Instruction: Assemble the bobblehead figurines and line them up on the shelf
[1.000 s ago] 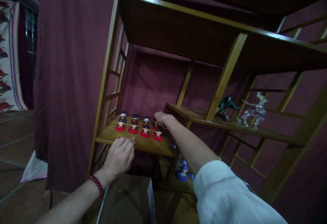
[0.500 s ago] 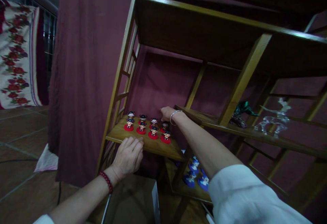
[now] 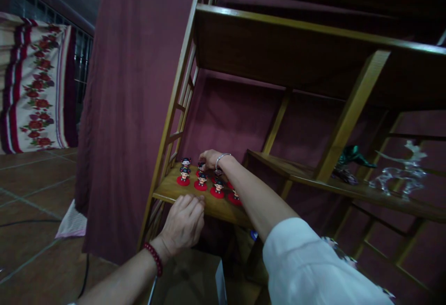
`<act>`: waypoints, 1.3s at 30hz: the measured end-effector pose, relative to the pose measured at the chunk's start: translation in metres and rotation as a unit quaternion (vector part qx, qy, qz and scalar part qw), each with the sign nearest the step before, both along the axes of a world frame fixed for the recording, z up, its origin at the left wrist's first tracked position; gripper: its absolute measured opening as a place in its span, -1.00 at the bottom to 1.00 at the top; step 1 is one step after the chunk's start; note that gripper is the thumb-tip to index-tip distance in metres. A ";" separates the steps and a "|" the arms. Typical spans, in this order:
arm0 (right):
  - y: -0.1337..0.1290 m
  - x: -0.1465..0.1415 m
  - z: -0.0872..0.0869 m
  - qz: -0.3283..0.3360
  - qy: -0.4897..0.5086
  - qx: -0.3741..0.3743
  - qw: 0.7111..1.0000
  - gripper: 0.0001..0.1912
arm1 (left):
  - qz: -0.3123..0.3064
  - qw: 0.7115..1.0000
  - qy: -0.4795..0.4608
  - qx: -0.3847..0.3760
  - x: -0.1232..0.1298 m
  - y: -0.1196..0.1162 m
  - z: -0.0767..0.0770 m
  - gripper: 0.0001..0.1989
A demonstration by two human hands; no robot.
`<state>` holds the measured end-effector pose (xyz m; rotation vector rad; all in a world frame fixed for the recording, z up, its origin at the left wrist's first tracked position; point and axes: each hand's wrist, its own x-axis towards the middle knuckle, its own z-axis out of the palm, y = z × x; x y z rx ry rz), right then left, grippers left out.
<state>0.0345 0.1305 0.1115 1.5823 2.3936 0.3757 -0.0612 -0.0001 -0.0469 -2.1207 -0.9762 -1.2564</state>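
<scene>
Several small figurines with black hair and red round bases stand in two rows on a wooden shelf. My right hand reaches over the shelf, its fingers bent down and closed at the head of a back-row figurine. Part of that figurine is behind the fingers, and my forearm covers some at the right. In the front row, a figurine stands at the left end, with another figurine beside it. My left hand is at the shelf's front edge with fingers curled under; what they hold, if anything, is hidden.
A cardboard box is below the shelf. On the right-hand shelf stand a clear glass animal figure and a dark green ornament. An upright post divides the rack. A purple curtain hangs at the left.
My right hand has moved left from behind the right end of the back row to the second back-row figurine. The camera view has shifted slightly. My left hand stays at the shelf edge.
</scene>
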 end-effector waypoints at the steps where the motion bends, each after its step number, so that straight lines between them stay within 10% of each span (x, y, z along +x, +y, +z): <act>1: 0.002 0.000 -0.002 -0.002 -0.007 -0.002 1.000 -0.50 | -0.001 1.000 0.001 0.000 0.000 0.000 0.001 -0.76; 39: 0.002 0.025 0.015 -0.054 -0.034 -0.007 0.998 -0.39 | -0.032 0.999 -0.005 -0.001 -0.001 0.004 -0.003 -0.75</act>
